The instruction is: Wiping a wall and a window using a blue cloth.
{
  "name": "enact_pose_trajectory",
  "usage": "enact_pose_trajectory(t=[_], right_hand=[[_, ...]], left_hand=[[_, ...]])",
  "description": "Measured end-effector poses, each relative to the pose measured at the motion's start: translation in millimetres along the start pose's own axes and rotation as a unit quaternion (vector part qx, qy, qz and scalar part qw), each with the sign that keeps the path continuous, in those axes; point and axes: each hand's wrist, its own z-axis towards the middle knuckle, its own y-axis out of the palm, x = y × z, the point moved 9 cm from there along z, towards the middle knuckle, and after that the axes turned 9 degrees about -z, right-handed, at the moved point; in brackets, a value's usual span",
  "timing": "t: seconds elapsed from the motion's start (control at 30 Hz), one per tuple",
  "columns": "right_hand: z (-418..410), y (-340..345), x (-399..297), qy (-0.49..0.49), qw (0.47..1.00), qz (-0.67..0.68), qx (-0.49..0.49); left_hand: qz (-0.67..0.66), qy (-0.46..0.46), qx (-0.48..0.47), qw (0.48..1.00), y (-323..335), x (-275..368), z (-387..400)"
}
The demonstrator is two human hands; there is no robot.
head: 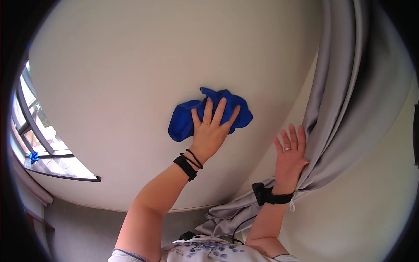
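My left hand (211, 131) presses a crumpled blue cloth (181, 122) against the pale wall (131, 82). Its fingers are spread across the cloth, and the thumb is hidden. To the right, my right hand (290, 155) is raised with the palm towards me and the fingers apart, holding nothing. The thumb side of that hand lies against the folds of a grey satin curtain (337, 108). Black bands circle both wrists.
A dark-framed window (36, 127) is at the left, with a small blue item (33, 157) by its sill. Lower curtain folds (234, 211) hang beside my right forearm, near a thin black cable (240, 226). Grey floor (85, 226) shows below the wall.
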Motion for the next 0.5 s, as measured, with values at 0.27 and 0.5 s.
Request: enact_pose_trajectory(t=[0.27,0.5], right_hand=[[3.5,-20.1,-19.9,-0.070,0.988,-0.034,0.136],[5.6,-24.5,-21.2,-0.087,0.985,-0.033,0.145]], left_hand=[[-0.035,0.000,0.010,0.999,-3.8,9.2,4.6],[-0.077,0.007,0.024,0.997,-11.9,20.5,66.3]])
